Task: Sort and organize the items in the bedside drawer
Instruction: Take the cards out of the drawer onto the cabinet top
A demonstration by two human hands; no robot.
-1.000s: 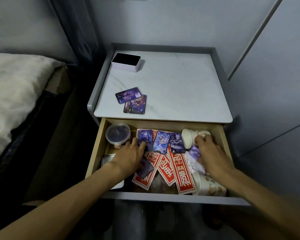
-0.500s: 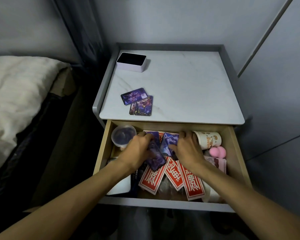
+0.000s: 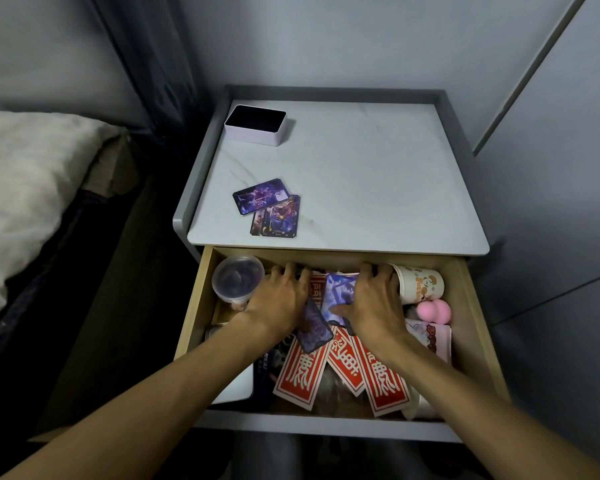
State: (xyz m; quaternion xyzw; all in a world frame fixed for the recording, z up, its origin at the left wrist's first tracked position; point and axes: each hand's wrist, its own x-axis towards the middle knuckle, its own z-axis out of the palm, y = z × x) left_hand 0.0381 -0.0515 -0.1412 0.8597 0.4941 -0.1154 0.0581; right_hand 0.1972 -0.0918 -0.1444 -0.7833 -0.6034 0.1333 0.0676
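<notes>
Both grips work palm-down at the far end of the open drawer (image 3: 194, 306). The left grip (image 3: 278, 299) covers whatever it touches. Its fingertips bend out of sight, so you cannot tell whether it holds anything. A dark purple card (image 3: 315, 330) juts out from under its heel. The right grip (image 3: 374, 304) pinches a lighter purple card (image 3: 339, 289), with the thumb across the face and the fingers curled over the far edge. Count two cards visible in the drawer; anything beneath the palms is hidden.

Just left of the left grip stands one clear lidded tub (image 3: 238, 278); its contents are a purple blur. Just right of the right grip's fingers, one paper cup (image 3: 421, 284) lies on its side. Its cartoon print and orange lettering are too small to read. Nearer you than that cup are one pink two-lobed object (image 3: 433, 310) and one pink printed packet (image 3: 430, 338), its writing illegible.

Three red strips (image 3: 302, 374) fan out below the wrists. Their white characters cannot be read. The left forearm crosses a dark cover (image 3: 264, 374) showing what looks like "NICAL"; the rest is covered.

Beyond the grips, the tabletop (image 3: 361, 174) carries three overlapping cards (image 3: 261, 196), the third only a sliver, and one open lavender box (image 3: 256, 124).
</notes>
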